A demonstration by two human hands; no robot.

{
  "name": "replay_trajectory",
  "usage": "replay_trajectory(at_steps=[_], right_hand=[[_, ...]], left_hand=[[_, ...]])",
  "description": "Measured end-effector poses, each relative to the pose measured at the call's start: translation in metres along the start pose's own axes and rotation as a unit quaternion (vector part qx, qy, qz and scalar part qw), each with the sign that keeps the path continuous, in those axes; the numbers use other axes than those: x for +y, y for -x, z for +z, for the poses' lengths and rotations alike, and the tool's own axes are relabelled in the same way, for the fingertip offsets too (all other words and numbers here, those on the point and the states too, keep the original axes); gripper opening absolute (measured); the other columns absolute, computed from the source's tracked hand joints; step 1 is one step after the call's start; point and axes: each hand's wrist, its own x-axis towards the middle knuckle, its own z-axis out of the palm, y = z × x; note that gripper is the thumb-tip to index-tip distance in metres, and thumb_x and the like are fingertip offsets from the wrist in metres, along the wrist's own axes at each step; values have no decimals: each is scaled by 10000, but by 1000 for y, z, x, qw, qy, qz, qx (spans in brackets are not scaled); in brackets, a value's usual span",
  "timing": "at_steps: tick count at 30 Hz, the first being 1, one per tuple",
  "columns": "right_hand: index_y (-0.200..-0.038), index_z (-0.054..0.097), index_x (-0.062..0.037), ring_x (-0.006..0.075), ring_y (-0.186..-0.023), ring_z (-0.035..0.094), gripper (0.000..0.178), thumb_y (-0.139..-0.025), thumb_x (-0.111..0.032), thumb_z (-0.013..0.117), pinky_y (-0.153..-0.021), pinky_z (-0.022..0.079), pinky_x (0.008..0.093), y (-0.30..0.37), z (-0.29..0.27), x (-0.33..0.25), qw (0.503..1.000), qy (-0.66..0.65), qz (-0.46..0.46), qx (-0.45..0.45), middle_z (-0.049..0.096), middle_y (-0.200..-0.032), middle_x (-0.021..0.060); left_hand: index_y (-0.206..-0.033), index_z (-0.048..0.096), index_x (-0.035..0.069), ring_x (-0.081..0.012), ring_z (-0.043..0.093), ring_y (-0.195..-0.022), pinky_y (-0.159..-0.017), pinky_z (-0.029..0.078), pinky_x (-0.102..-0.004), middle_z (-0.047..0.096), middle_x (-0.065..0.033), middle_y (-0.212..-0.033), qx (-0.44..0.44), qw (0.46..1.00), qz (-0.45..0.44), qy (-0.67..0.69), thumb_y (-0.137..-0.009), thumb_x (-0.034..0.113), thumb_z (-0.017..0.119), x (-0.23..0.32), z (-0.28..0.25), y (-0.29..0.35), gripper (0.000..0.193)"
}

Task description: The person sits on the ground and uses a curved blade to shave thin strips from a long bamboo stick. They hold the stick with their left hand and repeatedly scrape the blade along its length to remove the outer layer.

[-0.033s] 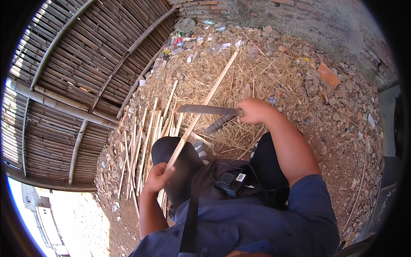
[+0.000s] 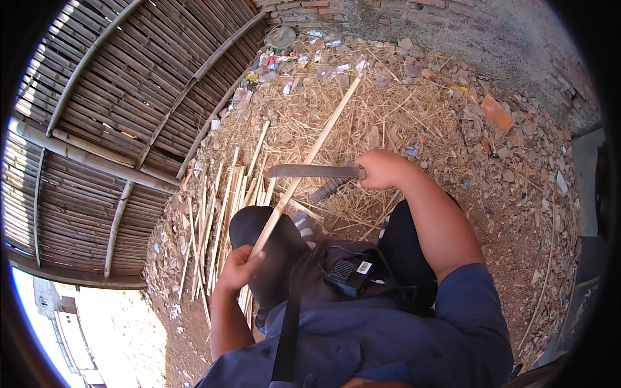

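My left hand [image 2: 239,266] is closed round the near end of a long pale bamboo strip [image 2: 326,128], beside my left knee. The strip slants up and away to the right, its far end over the straw. My right hand [image 2: 386,169] grips the handle of a machete [image 2: 310,171], most of the handle hidden in my fist. The broad dark blade points left and lies across the strip near its middle. Just below the blade is a dark, ridged, rod-shaped piece [image 2: 328,188], partly covered by the machete.
A heap of split bamboo strips [image 2: 223,213] lies left of my legs. Straw and shavings [image 2: 388,123] cover the ground ahead, with litter [image 2: 278,61] and rubble beyond. A bamboo-slat wall [image 2: 123,103] stands left, a brick wall [image 2: 453,32] at the back.
The machete and my right hand have shifted slightly toward me, and the blade lies more level. My left hand and the strip look unmoved.
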Motion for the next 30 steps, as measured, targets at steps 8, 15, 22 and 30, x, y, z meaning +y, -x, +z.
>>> replay_trajectory(at_steps=[8,15,22,30], right_hand=[[-1109,703,-88,363,-922,676,426,-770,-324,805,-811,515,454,-2,-15,33,994,-39,71,69,695,-949,197],[-1087,702,-94,326,-971,678,369,-796,-303,787,-832,523,442,-2,-10,31,994,-38,79,63,697,-977,161],[-1070,702,-98,313,-940,680,350,-799,-304,783,-809,521,434,-5,-10,8,999,-17,35,-18,697,-956,145],[-1097,690,-68,315,-917,682,409,-780,-301,802,-802,518,430,-2,-13,36,991,-64,96,62,694,-930,165]], left_hand=[[-851,627,54,-49,500,-524,-487,385,-216,576,27,-639,13,1000,5,-6,-964,283,672,6,3,4,260],[-842,621,56,-50,505,-536,-491,391,-219,576,26,-651,1,1000,1,-5,-966,293,669,5,1,2,271],[-834,616,58,-52,501,-528,-485,393,-218,573,28,-651,3,1000,-3,-2,-963,300,675,-2,-2,-1,280],[-847,630,52,-48,507,-529,-487,394,-216,581,26,-648,-7,1000,0,-9,-960,303,678,0,-1,-1,280]])
